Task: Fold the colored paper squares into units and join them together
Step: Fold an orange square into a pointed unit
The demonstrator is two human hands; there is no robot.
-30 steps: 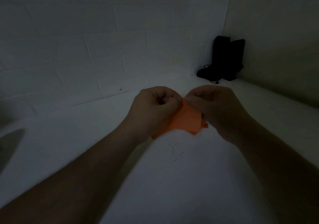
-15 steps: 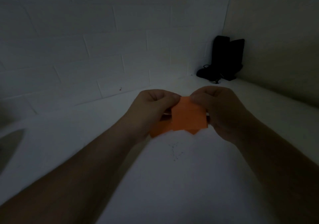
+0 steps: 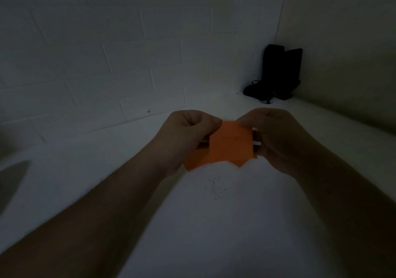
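Observation:
An orange paper piece (image 3: 229,145) is held up above the white table, its flat face turned toward me and folded corners poking out below. My left hand (image 3: 186,134) pinches its upper left corner with curled fingers. My right hand (image 3: 276,136) pinches the upper right corner. A thin pale edge shows at the paper's right side, between my right fingers. The scene is dim, so fine folds are hard to make out.
The white table (image 3: 214,224) runs to a white brick wall behind and a plain wall on the right. A black object (image 3: 278,74) stands in the far right corner. Small dark specks (image 3: 215,186) lie on the table below the paper.
The orange paper has been turned up and spread between my hands, from a tilted, partly hidden piece to a flat face toward me. Both hands keep their grip.

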